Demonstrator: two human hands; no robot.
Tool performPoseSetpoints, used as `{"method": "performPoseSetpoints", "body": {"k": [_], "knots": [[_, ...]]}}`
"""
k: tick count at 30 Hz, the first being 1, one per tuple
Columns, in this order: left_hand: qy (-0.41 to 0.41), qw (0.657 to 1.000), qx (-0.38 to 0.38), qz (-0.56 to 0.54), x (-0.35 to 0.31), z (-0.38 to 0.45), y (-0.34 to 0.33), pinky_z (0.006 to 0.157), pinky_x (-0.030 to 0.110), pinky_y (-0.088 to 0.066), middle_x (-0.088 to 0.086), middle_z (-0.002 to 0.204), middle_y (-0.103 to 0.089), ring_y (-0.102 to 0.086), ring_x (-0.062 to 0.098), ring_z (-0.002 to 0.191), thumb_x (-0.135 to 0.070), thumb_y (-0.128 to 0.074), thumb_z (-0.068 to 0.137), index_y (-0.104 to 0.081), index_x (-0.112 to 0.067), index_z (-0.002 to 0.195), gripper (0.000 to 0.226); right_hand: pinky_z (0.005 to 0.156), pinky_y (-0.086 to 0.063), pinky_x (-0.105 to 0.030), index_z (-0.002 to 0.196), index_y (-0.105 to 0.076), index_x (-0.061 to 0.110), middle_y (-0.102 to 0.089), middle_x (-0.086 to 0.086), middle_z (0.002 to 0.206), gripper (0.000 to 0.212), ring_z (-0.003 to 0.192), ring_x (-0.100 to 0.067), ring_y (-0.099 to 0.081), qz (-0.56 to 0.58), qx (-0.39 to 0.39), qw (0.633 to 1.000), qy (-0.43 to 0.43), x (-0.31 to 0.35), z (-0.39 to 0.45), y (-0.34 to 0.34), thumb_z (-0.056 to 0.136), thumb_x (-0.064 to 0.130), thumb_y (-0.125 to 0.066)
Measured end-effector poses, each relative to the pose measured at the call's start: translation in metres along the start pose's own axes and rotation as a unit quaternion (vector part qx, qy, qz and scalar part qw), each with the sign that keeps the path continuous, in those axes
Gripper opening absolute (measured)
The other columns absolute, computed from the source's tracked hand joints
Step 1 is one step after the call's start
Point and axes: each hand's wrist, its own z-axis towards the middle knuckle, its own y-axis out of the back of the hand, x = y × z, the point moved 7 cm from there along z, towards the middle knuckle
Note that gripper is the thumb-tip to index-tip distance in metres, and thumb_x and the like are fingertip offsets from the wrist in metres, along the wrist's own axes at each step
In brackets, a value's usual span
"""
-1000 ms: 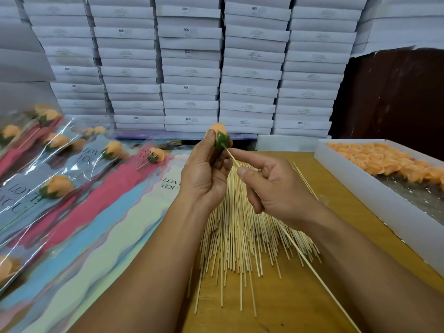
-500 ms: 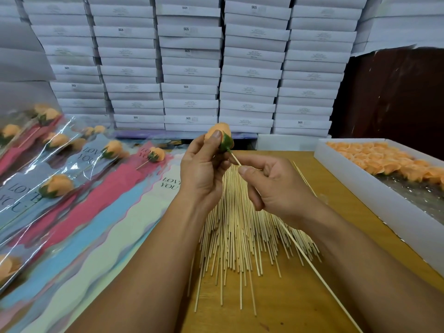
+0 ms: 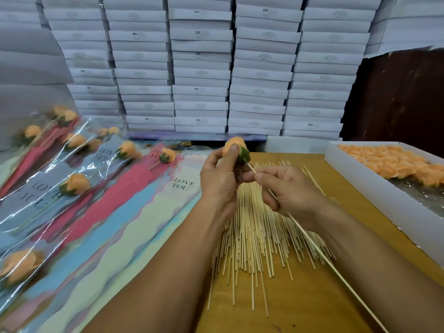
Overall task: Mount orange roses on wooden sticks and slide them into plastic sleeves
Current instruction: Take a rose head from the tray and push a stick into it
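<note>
The left hand holds an orange rose above the bench. Its thumb presses on the petals, and its fingers are curled behind and under the green base of the bloom, clamped on it. The right hand pinches a wooden stick between thumb and forefinger, with the remaining fingers curled round the shaft. The tip of the stick meets the green base of the rose just beside the left fingers. The rest of the shaft runs down and to the right, past the right wrist, toward the lower edge of the view.

Directly beneath both hands, a fanned pile of loose sticks lies on the bench. To the left of the left fingers, flat plastic sleeves in red, blue and pale yellow are spread out; several read "LOVE YOU". Farther left lie finished sleeved roses. To the right of the right fingers, well apart, a white tray holds more orange rose heads. Behind both hands stand stacked white boxes.
</note>
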Motion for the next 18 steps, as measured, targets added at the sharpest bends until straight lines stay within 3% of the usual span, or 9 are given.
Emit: {"method": "performPoseSetpoints", "body": {"k": [3,5,7,9,11,13,14,16,18], "knots": [[0.044,0.988,-0.027,0.147,0.013,0.003,0.000,0.071,0.034,-0.056,0.015,0.106,-0.065,-0.066,0.025,0.080,-0.044,-0.050,0.102,-0.054,-0.007,0.127,0.045,0.034,-0.030,-0.015,0.105,-0.071,0.006,-0.046,-0.002,0.044,0.027,0.033,-0.007,-0.036,0.028,-0.037,0.998,-0.038,-0.009,0.002,0.013,0.106,0.016,-0.046],[0.054,0.951,-0.020,0.305,0.011,0.010,-0.003,0.087,0.037,-0.054,0.012,0.119,-0.061,-0.062,0.025,0.099,-0.040,-0.051,0.100,-0.052,-0.008,0.131,0.044,0.034,-0.032,-0.013,0.106,-0.069,0.005,-0.047,-0.002,0.044,0.027,0.032,-0.005,-0.039,0.045,-0.069,0.995,-0.058,-0.015,0.003,0.021,0.107,0.014,-0.044],[0.028,0.886,0.037,0.461,0.001,0.022,-0.012,0.071,0.028,-0.049,0.007,0.111,-0.060,-0.057,0.018,0.086,-0.027,-0.052,0.099,-0.057,-0.008,0.117,0.027,0.033,-0.032,-0.013,0.104,-0.069,0.006,-0.046,-0.001,0.045,0.027,0.032,-0.004,-0.040,0.051,-0.090,0.992,-0.069,-0.020,0.005,0.027,0.107,0.015,-0.044],[-0.003,0.783,0.082,0.616,-0.013,0.038,-0.011,0.057,0.029,-0.039,0.010,0.099,-0.059,-0.055,0.021,0.078,-0.019,-0.052,0.098,-0.060,-0.003,0.111,0.023,0.033,-0.032,-0.013,0.103,-0.069,0.006,-0.046,-0.001,0.045,0.026,0.032,-0.004,-0.039,0.053,-0.101,0.991,-0.076,-0.024,0.006,0.031,0.107,0.015,-0.044],[-0.026,0.652,0.096,0.752,-0.029,0.052,0.004,0.056,0.031,-0.038,0.018,0.098,-0.062,-0.058,0.028,0.083,-0.017,-0.051,0.098,-0.061,-0.002,0.104,0.019,0.033,-0.033,-0.013,0.104,-0.069,0.006,-0.047,-0.002,0.045,0.026,0.032,-0.005,-0.039,0.049,-0.099,0.991,-0.079,-0.026,0.007,0.032,0.107,0.014,-0.044],[-0.042,0.519,0.098,0.848,-0.040,0.063,0.030,0.068,0.030,-0.039,0.018,0.112,-0.065,-0.058,0.027,0.091,-0.022,-0.048,0.102,-0.062,-0.001,0.111,0.026,0.033,-0.033,-0.013,0.105,-0.069,0.006,-0.048,-0.002,0.045,0.026,0.032,-0.005,-0.041,0.039,-0.096,0.991,-0.082,-0.029,0.008,0.032,0.107,0.014,-0.044],[-0.040,0.480,0.101,0.870,-0.042,0.067,0.047,0.077,0.030,-0.040,0.017,0.120,-0.063,-0.056,0.026,0.098,-0.027,-0.046,0.104,-0.061,-0.002,0.117,0.032,0.033,-0.034,-0.012,0.105,-0.069,0.006,-0.049,-0.002,0.045,0.026,0.033,-0.004,-0.042,0.035,-0.095,0.991,-0.083,-0.030,0.009,0.032,0.107,0.014,-0.044],[-0.018,0.458,0.101,0.883,-0.039,0.076,0.086,0.101,0.037,-0.038,0.016,0.143,-0.050,-0.047,0.029,0.127,-0.043,-0.040,0.104,-0.054,-0.006,0.132,0.048,0.034,-0.036,-0.011,0.106,-0.069,0.007,-0.050,-0.001,0.045,0.026,0.033,-0.004,-0.044,0.027,-0.093,0.992,-0.085,-0.033,0.010,0.033,0.107,0.014,-0.044],[0.017,0.464,0.095,0.881,-0.032,0.080,0.118,0.117,0.056,-0.018,0.009,0.164,-0.020,-0.014,0.030,0.151,-0.055,-0.035,0.102,-0.039,-0.010,0.147,0.063,0.035,-0.036,-0.012,0.106,-0.069,0.007,-0.050,-0.001,0.045,0.026,0.034,-0.004,-0.045,0.023,-0.089,0.992,-0.086,-0.035,0.011,0.033,0.107,0.014,-0.044]]}}
